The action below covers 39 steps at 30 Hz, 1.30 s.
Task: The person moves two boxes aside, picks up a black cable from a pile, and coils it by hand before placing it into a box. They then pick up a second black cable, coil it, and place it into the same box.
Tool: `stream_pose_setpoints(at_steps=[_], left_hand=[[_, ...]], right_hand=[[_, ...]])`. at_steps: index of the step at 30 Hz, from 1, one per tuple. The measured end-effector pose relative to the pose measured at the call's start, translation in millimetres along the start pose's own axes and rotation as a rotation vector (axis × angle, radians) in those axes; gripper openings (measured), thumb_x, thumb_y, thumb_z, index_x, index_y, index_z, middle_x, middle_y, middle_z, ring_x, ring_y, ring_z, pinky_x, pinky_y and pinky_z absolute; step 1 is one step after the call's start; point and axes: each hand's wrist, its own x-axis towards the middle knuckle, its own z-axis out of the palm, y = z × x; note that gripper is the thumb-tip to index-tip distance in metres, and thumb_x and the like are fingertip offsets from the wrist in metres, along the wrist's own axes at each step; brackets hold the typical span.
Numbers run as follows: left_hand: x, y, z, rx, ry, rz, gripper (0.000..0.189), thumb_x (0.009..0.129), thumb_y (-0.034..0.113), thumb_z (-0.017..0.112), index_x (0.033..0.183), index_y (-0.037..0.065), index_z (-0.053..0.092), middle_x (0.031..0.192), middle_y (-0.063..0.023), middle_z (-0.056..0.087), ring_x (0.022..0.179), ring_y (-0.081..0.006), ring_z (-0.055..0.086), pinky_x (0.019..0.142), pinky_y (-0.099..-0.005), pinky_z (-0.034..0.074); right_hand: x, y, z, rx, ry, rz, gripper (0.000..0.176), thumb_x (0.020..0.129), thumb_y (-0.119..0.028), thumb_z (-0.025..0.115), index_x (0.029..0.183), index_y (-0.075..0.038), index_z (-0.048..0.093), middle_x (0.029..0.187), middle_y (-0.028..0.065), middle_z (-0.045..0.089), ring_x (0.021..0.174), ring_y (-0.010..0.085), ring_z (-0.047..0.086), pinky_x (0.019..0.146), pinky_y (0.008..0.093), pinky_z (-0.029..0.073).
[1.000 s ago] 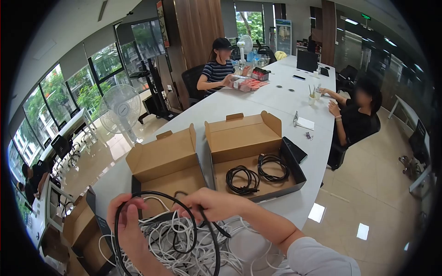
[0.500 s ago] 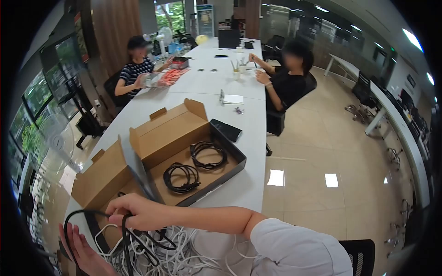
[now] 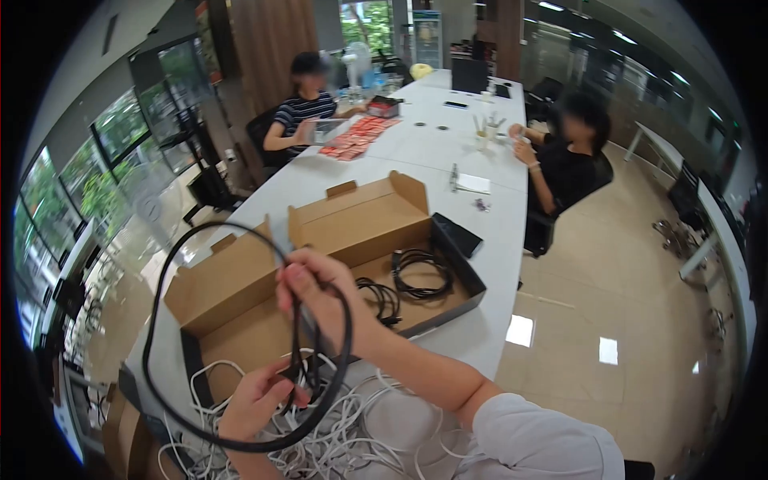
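Two hands work a black cable [image 3: 146, 352] at the near end of a long white table [image 3: 448, 144]: the left hand [image 3: 254, 402] grips its lower strands, while the right hand [image 3: 318, 294] is closed around it above, holding up a wide loop. Below lies a tangle of white cables [image 3: 352, 444]. Beyond stand an open cardboard box [image 3: 232, 288] and a second box [image 3: 360, 224] holding two coiled black cords [image 3: 420, 272]. Farther down, a person in stripes [image 3: 302, 112] and a person in black [image 3: 568, 168] sit.
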Motion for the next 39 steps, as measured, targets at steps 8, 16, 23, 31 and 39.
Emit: stream_pose_setpoints(at_steps=[8, 16, 23, 31, 39], left_hand=[[-7, -8, -12, 0.111, -0.170, -0.001, 0.026, 0.098, 0.016, 0.048, 0.108, -0.006, 0.057, 0.077, -0.0086, 0.066, 0.070, -0.0126, 0.062, 0.064, -0.0250, 0.049], [-32, 15, -31, -0.230, 0.907, 0.350, 0.021, 0.100, 0.020, 0.046, 0.097, 0.002, 0.058, 0.061, 0.0016, 0.047, 0.043, -0.0036, 0.036, 0.042, -0.0188, 0.032], [-57, 15, -50, -0.906, 0.951, 0.863, 0.027, 0.102, 0.027, 0.043, 0.107, 0.004, 0.055, 0.060, 0.0051, 0.029, 0.042, -0.0025, 0.021, 0.041, -0.0198, 0.019], [-97, 17, -55, -1.039, 0.418, 1.223, 0.023, 0.104, 0.021, 0.034, 0.114, 0.004, 0.046, 0.060, 0.0036, 0.027, 0.043, -0.0048, 0.024, 0.044, -0.0235, 0.020], [-121, 22, -56, -0.936, 0.352, 1.186, 0.020, 0.099, 0.014, 0.043, 0.112, -0.001, 0.045, 0.067, -0.0002, 0.042, 0.049, -0.0094, 0.035, 0.050, -0.0228, 0.026]], right_hand=[[8, -3, -14, 0.052, 0.182, -0.095, 0.025, 0.100, -0.028, 0.049, 0.101, -0.004, 0.055, 0.074, 0.0012, 0.058, 0.063, 0.0080, 0.053, 0.057, 0.0214, 0.043], [14, -23, -37, 0.012, 0.398, -0.186, 0.021, 0.099, -0.026, 0.050, 0.096, -0.005, 0.056, 0.076, 0.0001, 0.056, 0.059, 0.0075, 0.053, 0.064, 0.0263, 0.053], [3, -27, -25, 0.143, 0.030, 0.240, 0.019, 0.098, -0.021, 0.049, 0.095, -0.005, 0.057, 0.073, 0.0013, 0.057, 0.050, 0.0087, 0.048, 0.053, 0.0244, 0.047], [-22, -27, 18, -0.682, -0.879, 0.196, 0.042, 0.096, -0.033, 0.049, 0.117, 0.004, 0.048, 0.087, 0.0117, 0.066, 0.074, 0.0226, 0.064, 0.067, 0.0296, 0.051], [-46, -36, 14, -1.259, -0.866, 0.086, 0.075, 0.087, -0.039, 0.062, 0.136, 0.007, 0.030, 0.075, 0.0194, 0.060, 0.075, 0.0417, 0.061, 0.067, 0.0450, 0.047]])
